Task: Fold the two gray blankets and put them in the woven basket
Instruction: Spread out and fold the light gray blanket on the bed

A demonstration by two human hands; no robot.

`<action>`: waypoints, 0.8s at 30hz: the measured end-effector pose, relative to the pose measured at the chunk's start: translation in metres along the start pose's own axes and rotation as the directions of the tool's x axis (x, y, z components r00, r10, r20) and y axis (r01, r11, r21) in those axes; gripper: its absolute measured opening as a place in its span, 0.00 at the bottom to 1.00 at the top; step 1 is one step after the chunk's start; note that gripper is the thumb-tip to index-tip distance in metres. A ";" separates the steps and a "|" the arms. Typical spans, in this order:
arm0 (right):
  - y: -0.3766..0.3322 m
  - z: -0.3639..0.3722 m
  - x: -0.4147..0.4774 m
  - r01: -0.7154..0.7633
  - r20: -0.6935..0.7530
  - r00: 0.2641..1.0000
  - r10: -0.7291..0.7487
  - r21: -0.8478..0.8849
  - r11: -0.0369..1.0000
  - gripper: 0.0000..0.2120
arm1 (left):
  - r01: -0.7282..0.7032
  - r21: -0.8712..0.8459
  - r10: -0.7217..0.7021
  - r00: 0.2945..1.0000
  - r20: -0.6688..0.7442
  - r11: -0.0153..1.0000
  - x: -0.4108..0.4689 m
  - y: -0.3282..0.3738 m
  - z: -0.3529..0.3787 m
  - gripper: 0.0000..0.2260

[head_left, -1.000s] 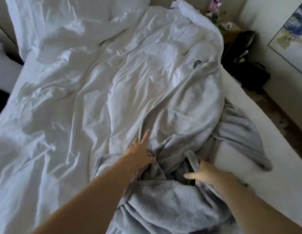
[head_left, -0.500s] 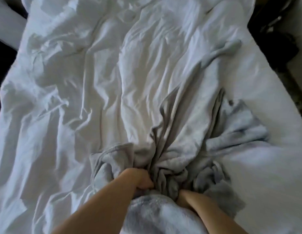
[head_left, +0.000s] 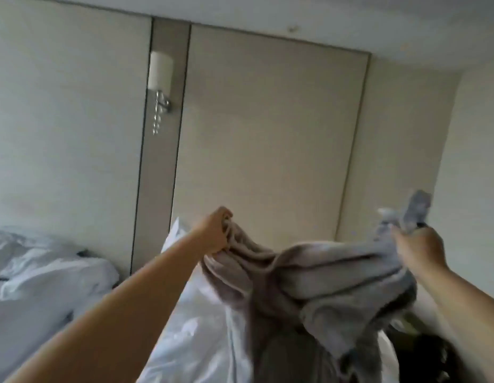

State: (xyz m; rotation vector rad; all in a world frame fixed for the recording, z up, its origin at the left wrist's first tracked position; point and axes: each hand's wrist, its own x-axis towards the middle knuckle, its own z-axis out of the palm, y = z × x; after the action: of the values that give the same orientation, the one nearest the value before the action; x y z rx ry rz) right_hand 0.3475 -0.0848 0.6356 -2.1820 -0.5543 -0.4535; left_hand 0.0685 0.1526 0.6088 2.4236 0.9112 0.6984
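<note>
Aloft, one gray blanket (head_left: 337, 272) (left hand (head_left: 215, 230), right hand (head_left: 419, 247))

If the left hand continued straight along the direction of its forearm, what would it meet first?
Probably the beige wall panel. The left hand, gripping the gray blanket, seems to have open air ahead, though depth is unclear.

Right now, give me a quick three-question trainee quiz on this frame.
1. True or false: the gray blanket lies flat on the white bedding.
2. The left hand and right hand: A) both grip the blanket, B) both are open, C) only one grips it.
3. What is mounted on the wall above the left hand?
Key: 1 false, it is held up in the air, bunched; 2 A; 3 a wall lamp.
</note>
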 end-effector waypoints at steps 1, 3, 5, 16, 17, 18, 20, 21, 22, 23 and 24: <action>-0.015 -0.027 0.023 0.069 -0.160 0.986 -0.052 0.106 0.992 0.21 | -0.086 0.029 0.089 0.982 -0.164 0.996 0.015 0.008 -0.036 0.28; -0.033 -0.072 0.042 0.136 -0.236 0.968 -0.080 0.234 0.963 0.22 | -0.130 0.150 0.172 0.934 -0.314 0.980 0.028 0.017 -0.080 0.29; -0.044 -0.110 0.060 0.180 -0.275 0.958 -0.086 0.339 0.923 0.21 | -0.092 0.198 0.170 0.888 -0.426 0.976 0.039 0.012 -0.121 0.31; 0.030 -0.123 -0.003 -0.114 -0.166 0.966 0.197 0.411 0.904 0.23 | -0.041 0.119 0.098 0.844 -0.528 0.992 -0.030 -0.049 -0.097 0.09; 0.041 -0.118 -0.016 -0.156 -0.122 0.967 0.223 0.405 0.901 0.22 | -0.040 0.138 0.106 0.853 -0.511 0.990 -0.040 -0.056 -0.087 0.11; 0.053 -0.111 -0.030 -0.190 -0.080 0.967 0.241 0.400 0.897 0.22 | -0.032 0.157 0.105 0.869 -0.484 0.987 -0.050 -0.064 -0.077 0.12; 0.079 -0.092 -0.065 -0.247 0.000 0.964 0.266 0.368 0.896 0.23 | -0.022 0.183 0.097 0.905 -0.415 0.983 -0.073 -0.084 -0.050 0.12; 0.093 -0.081 -0.086 -0.275 0.032 0.959 0.281 0.342 0.899 0.25 | -0.013 0.202 0.088 0.925 -0.369 0.979 -0.089 -0.095 -0.034 0.12; 0.109 -0.070 -0.108 -0.314 0.068 0.949 0.308 0.312 0.897 0.27 | 0.005 0.229 0.069 0.947 -0.313 0.974 -0.104 -0.107 -0.018 0.12; 0.126 -0.058 -0.133 -0.366 0.113 0.931 0.348 0.278 0.888 0.28 | 0.021 0.257 0.045 0.967 -0.252 0.966 -0.121 -0.119 0.000 0.12; 0.144 -0.048 -0.161 -0.425 0.163 0.904 0.395 0.236 0.874 0.29 | 0.036 0.297 0.017 0.984 -0.175 0.954 -0.140 -0.131 0.020 0.13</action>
State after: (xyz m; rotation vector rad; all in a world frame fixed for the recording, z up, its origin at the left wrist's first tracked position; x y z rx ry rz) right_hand 0.2824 -0.2420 0.4944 -1.9958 -0.1798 -0.0234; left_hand -0.0716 0.1391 0.4774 2.6493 1.1726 0.8335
